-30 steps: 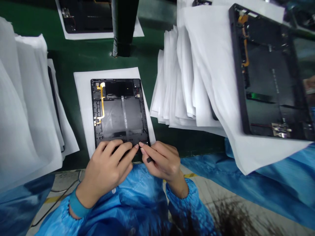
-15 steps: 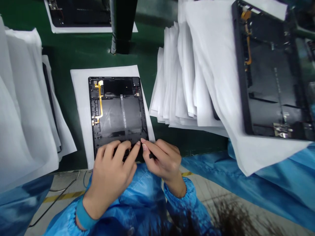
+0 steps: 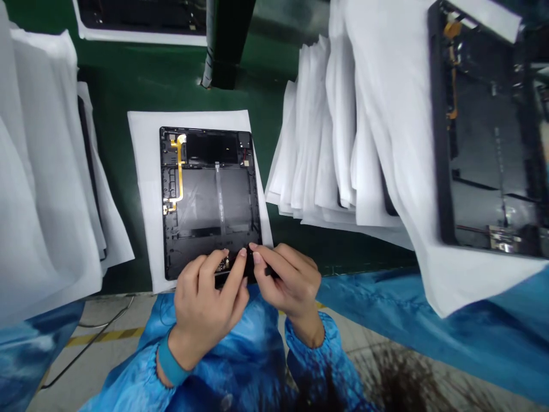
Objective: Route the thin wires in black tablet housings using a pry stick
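A green work surface (image 3: pixel 141 86) carried everything, with loose heaps of white sheets at the left (image 3: pixel 38 171) and right (image 3: pixel 343 131). On the right heap lay a second open tablet shell (image 3: pixel 484 143); the edge of a third (image 3: pixel 137 14) showed at the top, beside a dark post (image 3: pixel 225 40) — three shells in all.

The tablet shell (image 3: pixel 210 194) being worked on lay on its own white sheet (image 3: pixel 143 189), long axis running away from the person, near edge under both hands. One yellow flex cable (image 3: pixel 179 171) ran down its left side.

The left hand (image 3: pixel 210 297) pressed curled fingertips onto the near edge, clutching nothing that could be seen. The right hand (image 3: pixel 285 280) pinched a small dark tool (image 3: pixel 269 271) between thumb and fingers, its tip aimed left toward a small gold connector (image 3: pixel 223 264) at that edge — just beside both hands, the left slightly nearer.
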